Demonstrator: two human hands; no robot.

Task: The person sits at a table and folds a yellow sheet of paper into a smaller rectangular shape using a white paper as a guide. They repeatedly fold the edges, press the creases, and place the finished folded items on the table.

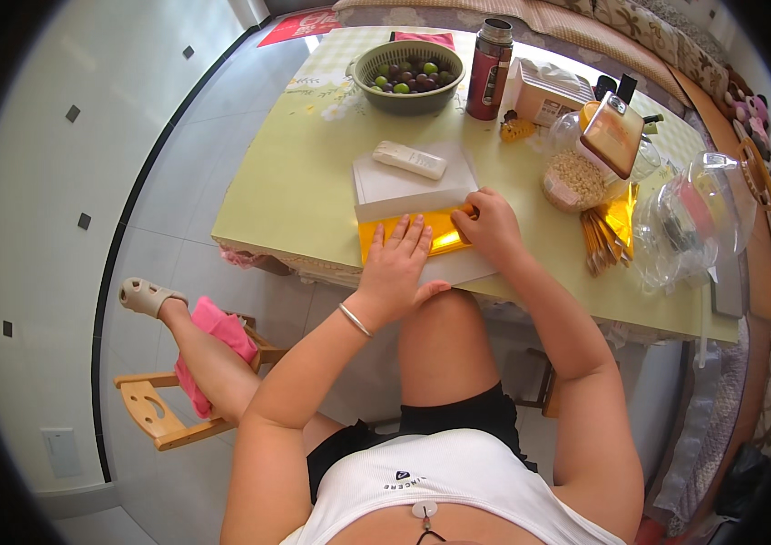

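A shiny gold foil sheet [445,240] lies on white paper [451,170] at the table's near edge. My left hand [392,263] presses flat on the foil, fingers stretched out and thumb spread, with a silver bangle at its wrist. At the foil's right end my right hand [493,226] is closed, thumb and fingers pinching its upper edge; the exact grip is partly hidden. Just beyond the foil, a white oblong block [410,160] rests on the paper.
A colander [404,105] of grapes and a red flask [490,73] stand at the back. To the right are a tissue box [551,95], a jar of grains [573,180], a phone [613,136], folded gold pieces [611,232] and a clear plastic container [690,218]. A wooden chair [154,409] stands lower left.
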